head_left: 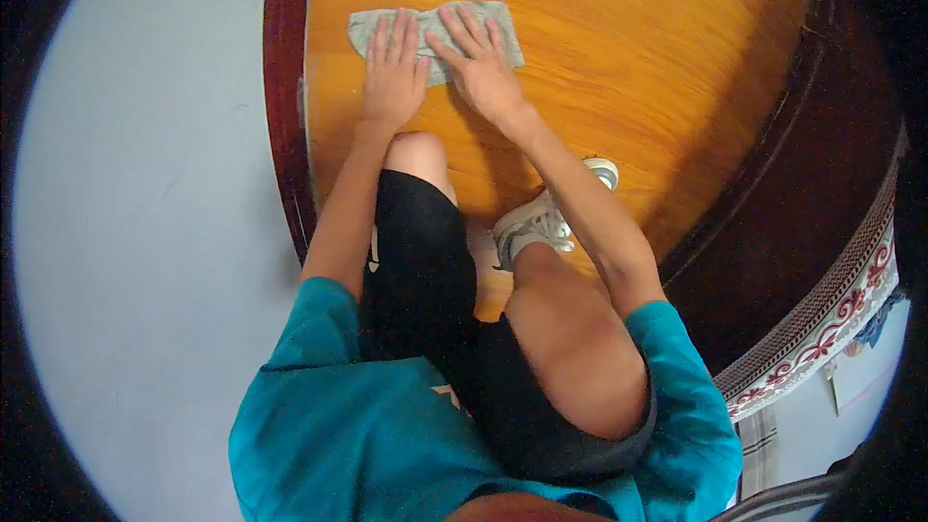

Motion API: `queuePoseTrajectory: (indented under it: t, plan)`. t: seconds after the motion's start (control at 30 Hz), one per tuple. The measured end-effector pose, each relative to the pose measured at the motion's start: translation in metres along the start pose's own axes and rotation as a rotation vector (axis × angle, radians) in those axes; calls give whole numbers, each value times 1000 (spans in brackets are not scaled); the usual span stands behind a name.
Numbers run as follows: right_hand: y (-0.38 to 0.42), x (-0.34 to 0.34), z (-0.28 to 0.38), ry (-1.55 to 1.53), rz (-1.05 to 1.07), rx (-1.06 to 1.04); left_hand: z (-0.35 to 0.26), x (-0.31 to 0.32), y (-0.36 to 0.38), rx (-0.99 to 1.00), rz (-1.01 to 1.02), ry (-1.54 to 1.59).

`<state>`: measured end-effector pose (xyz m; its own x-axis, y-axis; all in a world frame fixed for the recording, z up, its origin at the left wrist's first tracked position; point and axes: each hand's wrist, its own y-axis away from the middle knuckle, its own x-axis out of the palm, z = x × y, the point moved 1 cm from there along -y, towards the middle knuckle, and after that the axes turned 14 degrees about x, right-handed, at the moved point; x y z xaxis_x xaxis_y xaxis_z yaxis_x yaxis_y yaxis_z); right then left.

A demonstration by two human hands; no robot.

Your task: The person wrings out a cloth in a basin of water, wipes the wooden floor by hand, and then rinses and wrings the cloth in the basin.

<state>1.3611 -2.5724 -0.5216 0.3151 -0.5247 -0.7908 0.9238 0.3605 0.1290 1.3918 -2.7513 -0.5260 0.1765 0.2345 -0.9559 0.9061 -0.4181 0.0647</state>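
A grey-green cloth lies spread on the glossy orange-brown wooden floor. Flat on its left part rests my left hand, fingers stretched out and pointing away from me. My right hand presses on the cloth's right part, its fingers spread and the thumb reaching towards the left hand. The two hands are close together but apart. Parts of the cloth are hidden under both palms and fingers.
A dark red skirting board runs along the pale wall on the left. My knee and a grey-white shoe are near my arms. At the right stand dark wooden furniture and a patterned red-and-white fabric edge.
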Motion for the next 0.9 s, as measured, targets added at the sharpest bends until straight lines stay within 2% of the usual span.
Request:
queuePoseTrajectory:
  t: [0.17, 0.23, 0.3, 0.4, 0.47, 0.6, 0.7, 0.73, 0.8, 0.9]
  plan:
    - [-23, 47, 51, 113, 76, -191, 46, -14, 56, -78, -20, -29]
    - [-25, 53, 71, 43, 154, -179, 50, -27, 76, -170, 66, -116]
    - [-24, 61, 83, 3, 209, -257, 52, -29, 89, -160, 22, -49]
    - [-22, 62, 82, 97, 160, -325, 43, -26, 97, -186, 37, -16]
    - [-17, 60, 79, 87, 202, -353, 39, -19, 106, -203, 90, -106]
    - [-4, 56, 75, 60, 267, -388, 41, 10, 135, -51, -27, -19]
    - [-1, 50, 73, -37, 267, -329, 46, 24, 139, -2, -79, -32]
    - [1, 48, 69, -25, 270, -298, 44, 20, 134, 18, -73, -5]
    - [2, 43, 65, -23, 207, -296, 49, 7, 118, 46, 125, -44]
    - [0, 38, 58, -69, 123, -217, 48, -15, 87, 144, 122, -19]
